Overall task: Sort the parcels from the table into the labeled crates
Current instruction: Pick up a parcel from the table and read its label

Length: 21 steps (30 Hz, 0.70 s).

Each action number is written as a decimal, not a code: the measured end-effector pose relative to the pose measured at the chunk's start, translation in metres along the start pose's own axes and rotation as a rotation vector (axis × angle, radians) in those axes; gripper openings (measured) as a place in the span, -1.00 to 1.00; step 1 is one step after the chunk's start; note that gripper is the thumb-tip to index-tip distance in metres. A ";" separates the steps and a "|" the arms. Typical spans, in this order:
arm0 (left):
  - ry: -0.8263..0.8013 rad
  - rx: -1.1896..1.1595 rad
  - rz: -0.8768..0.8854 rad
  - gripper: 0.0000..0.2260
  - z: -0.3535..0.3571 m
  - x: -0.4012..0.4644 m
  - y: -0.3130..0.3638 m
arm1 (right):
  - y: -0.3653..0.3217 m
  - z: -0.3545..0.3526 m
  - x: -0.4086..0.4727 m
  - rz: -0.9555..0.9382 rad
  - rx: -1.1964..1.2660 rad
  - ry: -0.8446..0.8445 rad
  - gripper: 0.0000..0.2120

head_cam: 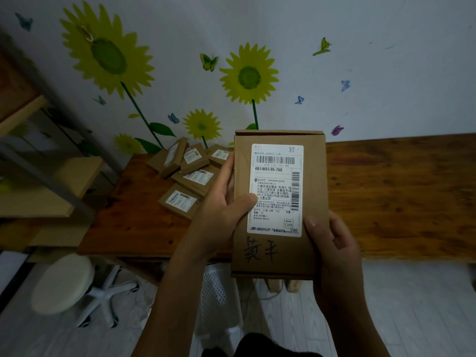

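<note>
Head camera view, looking down. A brown cardboard parcel [279, 204] is held upright in front of the camera, above the near edge of a long wooden table [399, 197]. A white shipping label [275, 189] with barcodes and the code 461-W01-95-760 covers its upper face; dark handwriting sits below the label.

The left hand [226, 210] grips the parcel's left edge, thumb pressed on the front over the label's side. The right hand [332, 240] grips the parcel's lower right corner, thumb on the front and fingers curled behind.

Left of the held parcel, toward the table's far left end, lies a loose pile of smaller labelled parcels [190, 171], some leaning on each other. The wall behind the table carries sunflower and butterfly stickers [248, 76]. Below the table's left end stands a round white stool [63, 283]. Left of the table is blurred shelving [38, 176], possibly wooden.
</note>
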<state>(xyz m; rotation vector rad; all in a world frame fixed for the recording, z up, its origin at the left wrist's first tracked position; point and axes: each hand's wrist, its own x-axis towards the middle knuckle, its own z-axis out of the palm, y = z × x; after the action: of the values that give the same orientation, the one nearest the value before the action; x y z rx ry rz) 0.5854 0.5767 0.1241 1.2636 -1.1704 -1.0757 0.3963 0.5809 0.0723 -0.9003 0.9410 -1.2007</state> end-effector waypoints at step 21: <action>-0.119 0.035 -0.049 -0.28 -0.003 -0.011 -0.001 | -0.001 0.007 0.000 0.015 0.020 0.064 -0.10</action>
<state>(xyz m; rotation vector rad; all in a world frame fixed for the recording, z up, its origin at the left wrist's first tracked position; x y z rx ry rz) 0.5870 0.5878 0.1230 1.2756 -1.2578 -1.1845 0.4022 0.5811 0.0757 -0.8414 0.9839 -1.2299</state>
